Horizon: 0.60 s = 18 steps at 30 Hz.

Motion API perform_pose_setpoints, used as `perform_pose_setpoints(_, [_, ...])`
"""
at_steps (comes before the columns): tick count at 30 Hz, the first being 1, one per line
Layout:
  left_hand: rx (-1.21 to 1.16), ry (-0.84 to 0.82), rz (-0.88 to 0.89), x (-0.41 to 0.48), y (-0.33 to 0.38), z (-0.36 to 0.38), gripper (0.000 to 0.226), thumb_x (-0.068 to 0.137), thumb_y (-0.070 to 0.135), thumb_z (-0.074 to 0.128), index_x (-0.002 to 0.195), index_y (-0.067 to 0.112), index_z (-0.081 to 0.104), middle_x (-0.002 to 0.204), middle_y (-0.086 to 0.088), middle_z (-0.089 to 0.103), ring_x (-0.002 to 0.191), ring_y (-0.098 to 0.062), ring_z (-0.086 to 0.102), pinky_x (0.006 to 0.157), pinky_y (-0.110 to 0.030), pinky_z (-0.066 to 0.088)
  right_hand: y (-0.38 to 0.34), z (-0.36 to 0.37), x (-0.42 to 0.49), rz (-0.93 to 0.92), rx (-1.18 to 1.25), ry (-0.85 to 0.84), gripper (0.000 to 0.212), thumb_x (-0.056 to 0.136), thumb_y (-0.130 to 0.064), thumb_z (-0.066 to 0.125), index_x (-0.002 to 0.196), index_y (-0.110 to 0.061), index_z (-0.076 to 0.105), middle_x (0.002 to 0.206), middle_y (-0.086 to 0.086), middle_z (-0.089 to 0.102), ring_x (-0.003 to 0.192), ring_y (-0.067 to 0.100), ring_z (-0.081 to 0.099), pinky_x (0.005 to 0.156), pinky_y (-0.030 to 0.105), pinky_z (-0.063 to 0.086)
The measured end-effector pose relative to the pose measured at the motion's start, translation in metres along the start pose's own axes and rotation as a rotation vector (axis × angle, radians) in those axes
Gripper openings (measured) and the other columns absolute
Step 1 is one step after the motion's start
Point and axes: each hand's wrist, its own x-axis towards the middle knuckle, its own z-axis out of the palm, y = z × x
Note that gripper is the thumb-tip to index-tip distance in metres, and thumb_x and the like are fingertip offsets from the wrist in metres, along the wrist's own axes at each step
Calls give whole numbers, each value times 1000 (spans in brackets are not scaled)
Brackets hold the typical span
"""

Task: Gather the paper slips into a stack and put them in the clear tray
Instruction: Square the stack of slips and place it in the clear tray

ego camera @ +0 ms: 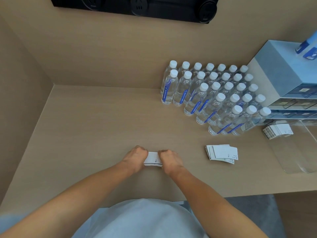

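A small stack of white paper slips (153, 158) rests on the wooden desk near its front middle. My left hand (135, 156) grips its left end and my right hand (169, 158) grips its right end, fingers curled. A second, loosely fanned pile of slips (222, 152) lies on the desk to the right. The clear tray (298, 152) sits at the right edge of the desk, with another stack of slips (277, 130) lying in its far end.
Several rows of water bottles (214, 93) with white caps stand at the back right. A grey drawer unit (288, 83) stands behind the tray. The desk's walls close off the left and back. Black sockets (139, 6) sit above.
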Motion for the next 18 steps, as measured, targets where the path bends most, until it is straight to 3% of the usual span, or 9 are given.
perform_pose_setpoints(5, [9,16,47,-2,-4,4,37,84,27,70,113,10,56,116,-9,58,117,-27,49,92,-37,49,1,10,-1,7,24,7,39,87,-5,52,125,-9,49,125,13,58,110,34,59,84,37,48])
perform_pose_setpoints(8, [-12,10,59,-3,-5,4,50,78,37,74,117,12,54,117,-5,55,117,-24,45,93,-36,49,3,16,2,25,81,-79,71,84,-9,62,147,-12,30,141,9,46,121,33,52,92,38,47])
perform_pose_setpoints(10, [-38,13,64,-3,-4,3,60,75,44,75,121,12,54,118,-4,53,118,-23,44,94,-34,47,2,17,3,38,131,-126,88,79,-14,72,150,-13,21,148,7,37,127,31,47,97,38,46])
perform_pose_setpoints(18, [-35,12,84,-1,-9,0,38,85,24,70,116,10,55,120,-7,54,119,-25,44,95,-34,46,-9,16,7,97,115,-88,57,82,-8,60,136,-17,43,137,5,50,118,30,55,89,35,49])
